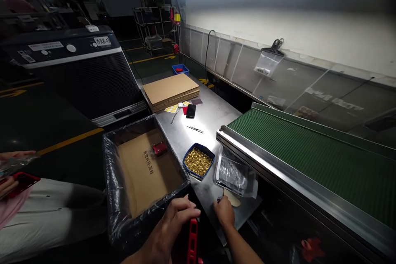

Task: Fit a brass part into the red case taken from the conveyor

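My left hand [171, 225] is closed on the edge of a red plastic part [193, 239], slim and with openings along its side. It is held upright past the near corner of the lined crate. My right hand [225, 212] is curled over the metal table; a small dark tip [219, 199] shows at its fingers, the rest hidden. Just beyond it lies a flat cream-coloured piece [232, 199]. Farther off stands a blue bin [185, 166] of small brass-coloured pieces [198, 162], with clear plastic bags [232, 173] to its right.
A plastic-lined crate [111, 181] holds cardboard and a bagged red part [159, 148]. Stacked cardboard sheets [171, 87], a black phone-like object [191, 111] and a slim knife [195, 129] lie on the table. A green conveyor [303, 156] runs right. Another person's hand [8, 185] holds a red part.
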Action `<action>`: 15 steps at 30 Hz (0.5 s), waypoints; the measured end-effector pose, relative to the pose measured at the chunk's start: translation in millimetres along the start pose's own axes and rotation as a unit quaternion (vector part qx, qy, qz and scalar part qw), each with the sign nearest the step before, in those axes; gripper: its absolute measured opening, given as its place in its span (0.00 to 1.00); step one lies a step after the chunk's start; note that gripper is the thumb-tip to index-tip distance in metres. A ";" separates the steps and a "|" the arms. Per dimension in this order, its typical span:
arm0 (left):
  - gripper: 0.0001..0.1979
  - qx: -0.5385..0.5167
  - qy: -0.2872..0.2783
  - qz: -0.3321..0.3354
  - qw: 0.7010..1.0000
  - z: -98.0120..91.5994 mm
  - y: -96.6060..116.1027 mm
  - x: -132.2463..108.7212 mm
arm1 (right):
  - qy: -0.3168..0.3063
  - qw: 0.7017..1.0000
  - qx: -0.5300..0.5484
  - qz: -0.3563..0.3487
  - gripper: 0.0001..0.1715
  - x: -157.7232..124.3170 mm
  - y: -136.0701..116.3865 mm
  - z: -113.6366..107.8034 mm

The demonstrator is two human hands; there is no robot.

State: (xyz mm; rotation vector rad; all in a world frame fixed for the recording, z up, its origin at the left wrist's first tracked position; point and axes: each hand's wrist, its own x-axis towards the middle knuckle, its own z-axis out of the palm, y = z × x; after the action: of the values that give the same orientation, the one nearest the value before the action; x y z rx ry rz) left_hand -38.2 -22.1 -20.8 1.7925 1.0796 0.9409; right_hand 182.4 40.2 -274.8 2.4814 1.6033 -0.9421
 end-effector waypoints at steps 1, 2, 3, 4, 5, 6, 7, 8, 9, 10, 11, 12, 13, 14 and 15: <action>0.40 -0.027 -0.006 -0.016 0.999 -1.5 -3.0 -2.8 | 0.009 1.000 0.000 -0.027 0.13 -0.9 1.9 0.0; 0.38 -0.058 -0.016 -0.034 0.998 -2.8 -6.5 -6.3 | 0.023 0.998 0.000 -0.060 0.13 -2.2 3.9 0.2; 0.36 -0.093 -0.030 -0.060 0.993 -3.5 -10.3 -10.2 | 0.038 0.995 -0.002 -0.095 0.14 -3.8 6.0 0.8; 0.34 -0.137 -0.040 -0.094 0.985 -3.6 -14.3 -14.6 | 0.050 0.990 -0.007 -0.130 0.14 -5.3 8.5 2.0; 0.34 -0.191 -0.047 -0.133 0.971 -3.0 -18.4 -19.1 | 0.058 0.986 -0.015 -0.157 0.14 -6.5 11.4 3.7; 0.36 -0.250 -0.050 -0.173 0.951 -1.8 -22.4 -23.4 | 0.061 0.982 -0.024 -0.175 0.13 -7.5 14.7 6.0; 0.37 -0.308 -0.049 -0.205 0.928 -0.5 -26.0 -27.5 | 0.062 0.980 -0.033 -0.185 0.12 -8.2 18.3 8.5; 0.40 -0.361 -0.047 -0.224 0.904 0.6 -29.2 -30.9 | 0.062 0.980 -0.038 -0.188 0.10 -8.7 22.2 11.1; 0.42 -0.403 -0.045 -0.230 0.885 1.2 -31.7 -33.6 | 0.063 0.980 -0.040 -0.186 0.09 -9.1 26.1 13.6; 0.44 -0.431 -0.040 -0.228 0.872 1.1 -33.5 -35.4 | 0.067 0.980 -0.039 -0.181 0.09 -9.7 30.1 15.9; 0.45 -0.444 -0.034 -0.228 0.866 0.4 -34.4 -36.2 | 0.073 0.981 -0.035 -0.175 0.10 -10.5 33.9 17.7; 0.46 -0.448 -0.025 -0.229 0.864 -0.8 -34.6 -36.2 | 0.077 0.982 -0.030 -0.168 0.10 -11.7 37.4 19.1; 0.48 -0.447 -0.016 -0.234 0.863 -2.4 -34.2 -35.4 | 0.079 0.983 -0.024 -0.161 0.11 -13.2 40.7 20.0; 0.48 -0.444 -0.017 -0.241 0.863 -4.0 -33.5 -34.1 | 0.079 0.985 -0.016 -0.154 0.10 -15.2 43.6 20.3; 0.48 -0.438 -0.023 -0.250 0.863 -5.6 -32.9 -32.8 | 0.079 0.986 -0.005 -0.148 0.10 -17.4 46.1 20.3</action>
State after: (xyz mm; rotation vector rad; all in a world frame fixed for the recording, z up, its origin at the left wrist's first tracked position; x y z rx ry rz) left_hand -64.6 -41.1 -54.4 0.7283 0.8133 0.8499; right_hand 206.8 -2.4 -295.5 2.4070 2.0660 -0.7754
